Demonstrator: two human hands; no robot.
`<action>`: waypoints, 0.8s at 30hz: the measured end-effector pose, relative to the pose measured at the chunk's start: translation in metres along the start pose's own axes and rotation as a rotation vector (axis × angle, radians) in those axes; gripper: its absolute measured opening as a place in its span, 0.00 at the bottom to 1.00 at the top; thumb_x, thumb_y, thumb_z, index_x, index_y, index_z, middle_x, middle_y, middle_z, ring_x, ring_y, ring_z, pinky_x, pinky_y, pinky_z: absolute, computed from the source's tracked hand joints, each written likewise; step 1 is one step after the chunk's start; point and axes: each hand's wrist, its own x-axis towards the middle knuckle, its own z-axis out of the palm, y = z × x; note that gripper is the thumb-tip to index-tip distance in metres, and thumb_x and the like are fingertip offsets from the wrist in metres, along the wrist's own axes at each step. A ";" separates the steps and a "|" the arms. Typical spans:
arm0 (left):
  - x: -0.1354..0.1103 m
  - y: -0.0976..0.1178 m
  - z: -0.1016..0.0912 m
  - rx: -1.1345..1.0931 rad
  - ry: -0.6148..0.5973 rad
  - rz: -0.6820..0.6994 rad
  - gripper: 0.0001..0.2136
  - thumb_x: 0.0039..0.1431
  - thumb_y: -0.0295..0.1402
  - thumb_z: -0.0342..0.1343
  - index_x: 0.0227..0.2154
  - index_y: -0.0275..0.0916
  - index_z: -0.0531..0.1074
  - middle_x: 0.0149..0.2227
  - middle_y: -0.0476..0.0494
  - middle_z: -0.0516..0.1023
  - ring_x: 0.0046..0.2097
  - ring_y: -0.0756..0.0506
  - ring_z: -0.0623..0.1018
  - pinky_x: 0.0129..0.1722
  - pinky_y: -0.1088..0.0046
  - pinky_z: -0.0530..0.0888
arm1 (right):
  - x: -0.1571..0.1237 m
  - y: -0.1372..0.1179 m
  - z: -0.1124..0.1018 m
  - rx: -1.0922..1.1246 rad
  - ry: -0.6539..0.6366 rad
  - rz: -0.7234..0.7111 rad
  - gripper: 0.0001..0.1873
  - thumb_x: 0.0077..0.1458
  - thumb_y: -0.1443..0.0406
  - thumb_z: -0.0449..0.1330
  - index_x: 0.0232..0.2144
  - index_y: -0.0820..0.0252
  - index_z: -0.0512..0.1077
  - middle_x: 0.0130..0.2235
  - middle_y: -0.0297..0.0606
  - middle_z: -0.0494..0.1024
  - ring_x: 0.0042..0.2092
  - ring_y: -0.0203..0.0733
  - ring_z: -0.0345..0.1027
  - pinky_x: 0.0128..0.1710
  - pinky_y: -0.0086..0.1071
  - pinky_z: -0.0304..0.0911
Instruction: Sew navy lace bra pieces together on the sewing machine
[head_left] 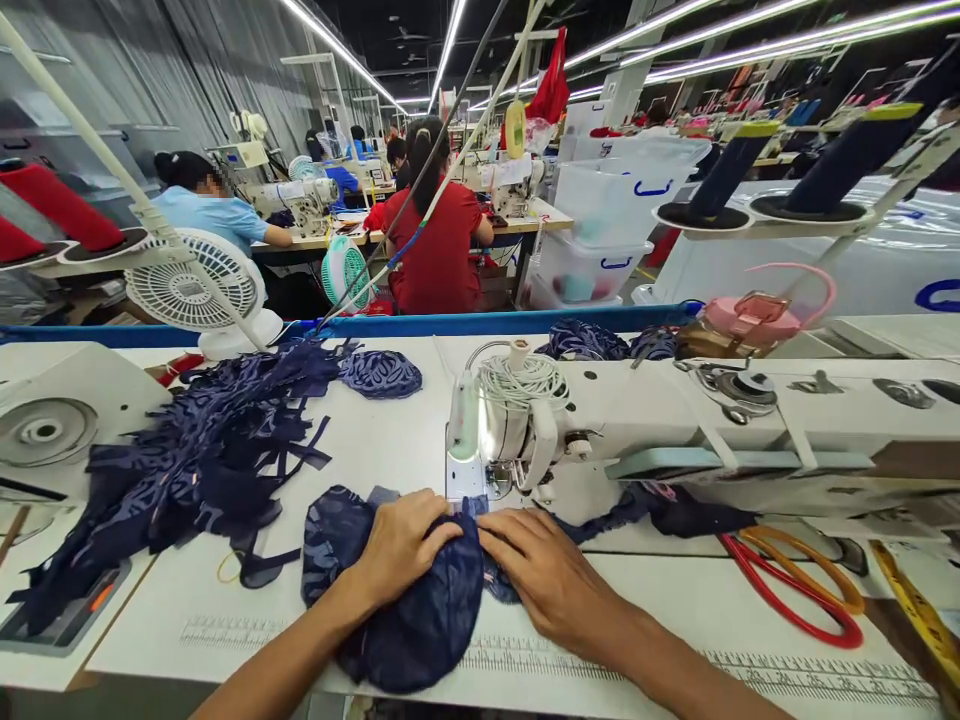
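A dark blue lace fabric piece (420, 620) lies on the white sewing table (360, 440) in front of the sewing machine (675, 420). My left hand (401, 545) rests on top of the fabric, fingers curled and pressed down on it near the needle area (491, 485). My right hand (544, 570) lies beside it, fingers stretched flat on the fabric's right edge, pointing toward the left hand. More of the same fabric trails right under the machine arm.
A heap of dark blue lace pieces (202, 450) covers the table's left. Red and orange scissors (802, 585) lie at the right. A small white fan (199, 285) stands behind. Other people sew at tables beyond; plastic bins (607, 220) stand right of them.
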 end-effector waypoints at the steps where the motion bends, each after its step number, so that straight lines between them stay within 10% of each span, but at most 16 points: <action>1: -0.004 0.005 -0.006 -0.078 0.036 -0.001 0.08 0.67 0.36 0.51 0.33 0.39 0.69 0.33 0.46 0.72 0.36 0.47 0.73 0.36 0.73 0.68 | -0.001 -0.003 0.001 0.011 0.009 -0.016 0.25 0.56 0.76 0.50 0.55 0.62 0.66 0.55 0.46 0.71 0.55 0.46 0.62 0.54 0.42 0.60; 6: 0.008 0.024 -0.017 -0.331 -0.013 -0.144 0.05 0.66 0.26 0.48 0.34 0.39 0.68 0.35 0.47 0.71 0.38 0.48 0.72 0.40 0.74 0.68 | 0.000 -0.008 0.004 0.005 0.088 0.019 0.19 0.59 0.74 0.49 0.50 0.61 0.70 0.53 0.46 0.72 0.54 0.46 0.63 0.53 0.43 0.58; 24: 0.041 0.024 0.001 -0.165 -0.150 -0.476 0.06 0.58 0.34 0.56 0.27 0.40 0.71 0.30 0.50 0.76 0.34 0.47 0.73 0.35 0.73 0.62 | -0.008 -0.004 0.017 -0.018 0.144 0.062 0.19 0.59 0.74 0.51 0.51 0.60 0.69 0.52 0.41 0.75 0.55 0.45 0.64 0.59 0.46 0.52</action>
